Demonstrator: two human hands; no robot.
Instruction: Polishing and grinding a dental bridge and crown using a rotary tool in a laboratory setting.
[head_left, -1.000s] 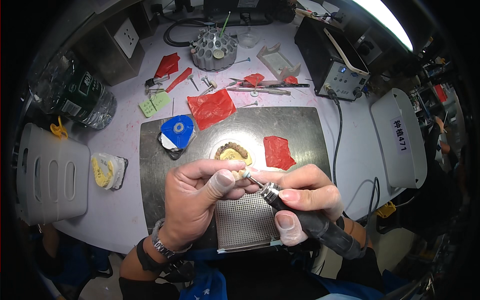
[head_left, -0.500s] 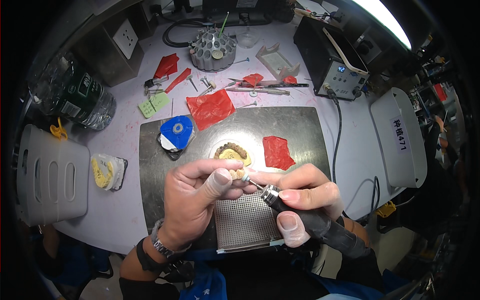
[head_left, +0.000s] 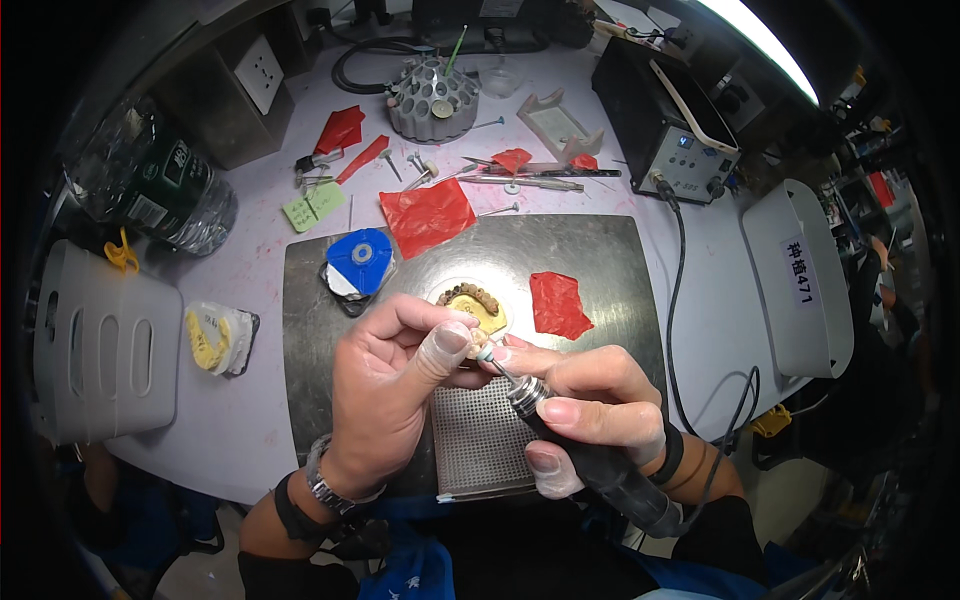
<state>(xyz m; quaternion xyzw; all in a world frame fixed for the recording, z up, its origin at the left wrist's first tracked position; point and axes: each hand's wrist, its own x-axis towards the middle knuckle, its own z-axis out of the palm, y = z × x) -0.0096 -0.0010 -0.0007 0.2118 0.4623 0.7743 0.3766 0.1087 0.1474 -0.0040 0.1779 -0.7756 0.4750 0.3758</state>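
Observation:
Between the thumb and fingers of my left hand (head_left: 385, 385) is a small tooth-coloured dental bridge (head_left: 479, 341), partly covered by the fingertips. My right hand (head_left: 605, 400) grips a black rotary handpiece (head_left: 610, 480) like a pen. Its thin shank carries a pale blue grinding tip (head_left: 486, 353), which meets the bridge or lies right against it. Just beyond the fingertips sits a yellow dental model (head_left: 488, 316) with a brownish arch of teeth. Beneath the hands lies a perforated metal grid (head_left: 480, 450).
A steel plate (head_left: 610, 245) covers the bench's middle, bearing a blue-topped model (head_left: 358, 262) and red sheet (head_left: 560, 305). Another yellow-white model (head_left: 215, 340) stands left, by a grey bin (head_left: 110, 350). At right are a control box (head_left: 680, 150), its cable and another bin (head_left: 795, 290). A bur holder (head_left: 435, 110) stands behind.
The handpiece has swung to a steeper angle, and my right hand has shifted slightly left. The bridge has turned in my left fingers. A loop of cable now shows by my right wrist.

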